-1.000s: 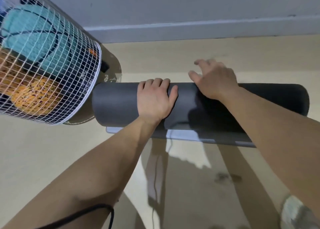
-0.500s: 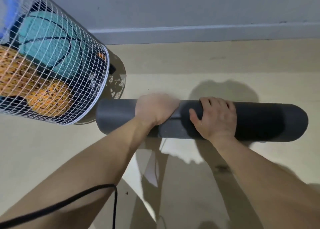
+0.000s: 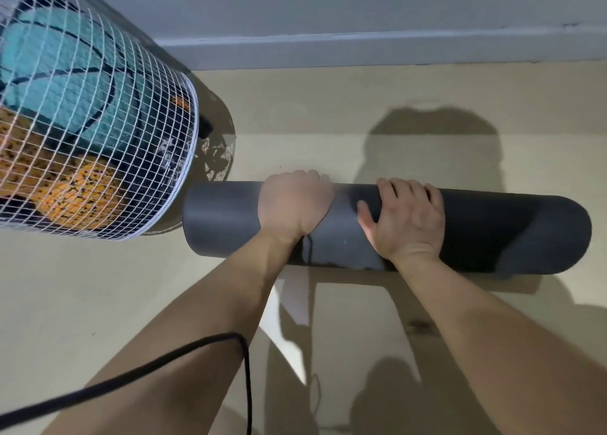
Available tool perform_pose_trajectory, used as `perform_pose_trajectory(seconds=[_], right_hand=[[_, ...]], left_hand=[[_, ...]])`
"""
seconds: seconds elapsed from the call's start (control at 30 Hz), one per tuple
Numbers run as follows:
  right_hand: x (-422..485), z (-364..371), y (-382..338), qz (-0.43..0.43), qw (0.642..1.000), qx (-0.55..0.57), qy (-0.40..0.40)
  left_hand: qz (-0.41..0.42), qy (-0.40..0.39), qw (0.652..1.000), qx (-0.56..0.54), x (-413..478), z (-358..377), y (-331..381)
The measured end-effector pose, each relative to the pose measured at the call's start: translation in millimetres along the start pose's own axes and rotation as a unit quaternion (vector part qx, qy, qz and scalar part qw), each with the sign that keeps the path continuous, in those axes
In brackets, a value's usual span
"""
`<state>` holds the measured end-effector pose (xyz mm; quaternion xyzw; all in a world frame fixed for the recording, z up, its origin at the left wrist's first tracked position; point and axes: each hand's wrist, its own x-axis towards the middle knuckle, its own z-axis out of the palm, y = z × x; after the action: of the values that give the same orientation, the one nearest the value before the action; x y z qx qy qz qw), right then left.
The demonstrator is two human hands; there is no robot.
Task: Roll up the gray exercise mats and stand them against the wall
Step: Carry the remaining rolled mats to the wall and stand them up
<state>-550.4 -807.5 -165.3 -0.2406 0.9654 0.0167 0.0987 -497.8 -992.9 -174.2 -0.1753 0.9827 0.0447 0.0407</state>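
Smooth gray mat (image 3: 223, 219) in a tight roll

Rolled mat (image 3: 492, 234) lies on floor (image 3: 295, 106), lengthwise left to right, apart from wall (image 3: 328, 4). Left hand (image 3: 292, 204) on roll, left of middle, fingers over far side. Right hand (image 3: 407, 221) on roll just to its right, hands apart. Wire basket (image 3: 98, 122) at left, rim just beside roll's left end; balls (image 3: 65, 83) inside basket. Baseboard (image 3: 361, 45) and wall behind, along floor's far edge. Cable (image 3: 164, 362) crosses over left forearm, near side.
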Motion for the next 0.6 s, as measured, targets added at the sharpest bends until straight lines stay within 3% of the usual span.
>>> perform_pose_trajectory(seconds=[0.13, 0.2, 0.33, 0.43, 0.53, 0.6], right_hand=[[5, 2, 4, -0.002, 1.000, 0.001, 0.014], [3, 4, 5, -0.002, 1.000, 0.004, 0.027], [3, 4, 3, 0.000, 0.999, 0.012, 0.048], [-8, 0, -1, 0.003, 0.999, -0.004, 0.046], [-19, -6, -6, 0.010, 1.000, -0.005, 0.012], [-33, -10, 9, 0.056, 0.998, 0.007, 0.011]], left_hand=[[0.002, 0.005, 1.000, -0.008, 4, -2, 2], [-0.020, 0.060, 0.997, -0.043, -5, -3, -7], [-0.215, 0.143, 0.963, -0.071, -45, -4, -59], [-0.317, 0.130, 0.931, -0.128, -71, -10, -78], [-0.450, 0.077, 0.864, -0.211, -81, -17, -73], [-0.455, 0.072, 0.859, -0.222, -83, -19, -72]])
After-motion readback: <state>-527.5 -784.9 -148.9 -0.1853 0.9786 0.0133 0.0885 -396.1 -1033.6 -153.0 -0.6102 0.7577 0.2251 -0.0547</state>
